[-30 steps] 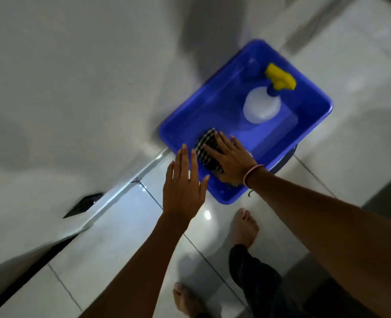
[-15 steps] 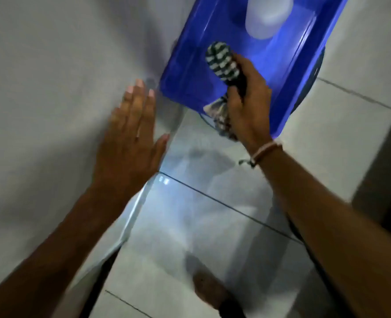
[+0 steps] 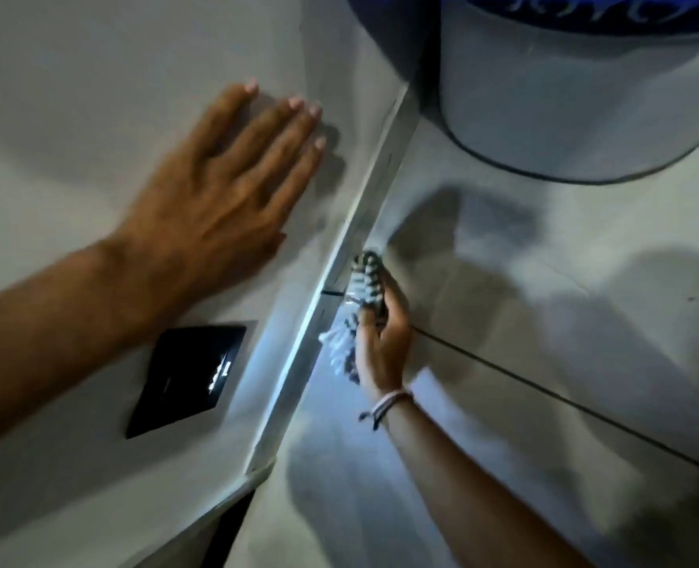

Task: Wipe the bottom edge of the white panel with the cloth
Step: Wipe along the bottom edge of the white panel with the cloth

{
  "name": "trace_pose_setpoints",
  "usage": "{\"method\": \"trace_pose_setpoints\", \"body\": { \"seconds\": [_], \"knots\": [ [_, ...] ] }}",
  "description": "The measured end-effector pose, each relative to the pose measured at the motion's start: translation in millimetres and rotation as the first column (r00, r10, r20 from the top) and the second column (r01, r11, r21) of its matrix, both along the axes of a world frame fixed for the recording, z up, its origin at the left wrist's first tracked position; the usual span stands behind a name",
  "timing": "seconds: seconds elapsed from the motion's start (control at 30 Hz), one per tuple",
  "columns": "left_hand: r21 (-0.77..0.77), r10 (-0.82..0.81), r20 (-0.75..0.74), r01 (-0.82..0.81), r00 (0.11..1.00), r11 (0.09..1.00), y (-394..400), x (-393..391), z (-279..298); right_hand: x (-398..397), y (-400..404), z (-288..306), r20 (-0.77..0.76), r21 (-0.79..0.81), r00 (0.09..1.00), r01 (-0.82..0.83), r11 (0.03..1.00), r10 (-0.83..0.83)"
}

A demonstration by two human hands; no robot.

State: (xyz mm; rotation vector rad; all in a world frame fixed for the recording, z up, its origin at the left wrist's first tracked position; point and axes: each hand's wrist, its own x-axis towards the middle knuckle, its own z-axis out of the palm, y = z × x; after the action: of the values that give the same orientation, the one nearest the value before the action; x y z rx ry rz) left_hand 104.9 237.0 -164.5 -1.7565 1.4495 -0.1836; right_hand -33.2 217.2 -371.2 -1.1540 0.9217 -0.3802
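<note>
1. Left hand (image 3: 221, 190) is lying flat and open at 10 o'clock, bracing on the white panel (image 3: 93, 96).
2. Right hand (image 3: 382, 346), grip closed around the cloth (image 3: 364, 284), is pressing it under the bottom edge (image 3: 327, 305) near centre, probably starting the wipe.

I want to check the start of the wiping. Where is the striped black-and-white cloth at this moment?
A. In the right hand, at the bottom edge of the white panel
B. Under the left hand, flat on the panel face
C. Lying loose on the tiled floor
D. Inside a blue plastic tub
A: the right hand grips the striped black-and-white cloth against the bottom edge of the white panel, while the left hand lies flat and empty on the panel face.
</note>
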Motion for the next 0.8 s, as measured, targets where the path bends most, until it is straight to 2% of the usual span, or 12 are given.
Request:
{"method": "trace_pose_setpoints", "body": {
  "seconds": [0.07, 0.17, 0.23, 0.3, 0.37, 0.43, 0.53, 0.63, 0.73, 0.8],
  "knots": [
    [0.106, -0.051, 0.15, 0.036, 0.987, 0.994, -9, 14, 5, 26, -13, -22, 0.056, -0.002, 0.997, -0.049, 0.999, 0.049],
    [0.212, -0.129, 0.307, 0.065, 0.943, 0.975, -16, 23, 8, 32, 0, -38, 0.079, 0.011, 0.957, -0.279, 0.96, 0.277],
    [0.228, -0.101, 0.314, 0.028, 0.944, 0.973, -18, 22, 2, 13, 25, -43, 0.046, -0.124, 0.896, -0.433, 0.893, 0.441],
    [0.248, -0.1, 0.34, 0.014, 0.935, 0.969, -16, 20, -5, -5, 42, -47, -0.048, -0.304, 0.818, -0.558, 0.772, 0.573],
    [0.253, -0.1, 0.342, 0.011, 0.934, 0.968, -12, 19, -9, 3, 27, -54, -0.055, -0.349, 0.773, -0.608, 0.713, 0.632],
    [0.24, -0.085, 0.323, 0.006, 0.942, 0.971, -12, 18, -10, 40, -9, -54, -0.024, -0.327, 0.814, -0.555, 0.765, 0.581],
    [0.207, -0.043, 0.293, -0.02, 0.955, 0.978, -18, 16, -11, 122, -88, -46, 0.001, -0.226, 0.933, -0.351, 0.909, 0.361],
    [0.176, -0.035, 0.261, -0.012, 0.965, 0.984, -22, 16, -18, 157, -128, -42, 0.025, -0.203, 0.958, -0.275, 0.94, 0.286],
    [0.15, -0.031, 0.239, -0.005, 0.971, 0.989, -19, 18, -20, 123, -78, -44, -0.009, -0.323, 0.952, -0.292, 0.9, 0.306],
    [0.149, -0.054, 0.241, 0.018, 0.969, 0.989, -16, 19, -24, 64, -14, -46, -0.005, -0.322, 0.913, -0.389, 0.863, 0.409]
  ]
}}
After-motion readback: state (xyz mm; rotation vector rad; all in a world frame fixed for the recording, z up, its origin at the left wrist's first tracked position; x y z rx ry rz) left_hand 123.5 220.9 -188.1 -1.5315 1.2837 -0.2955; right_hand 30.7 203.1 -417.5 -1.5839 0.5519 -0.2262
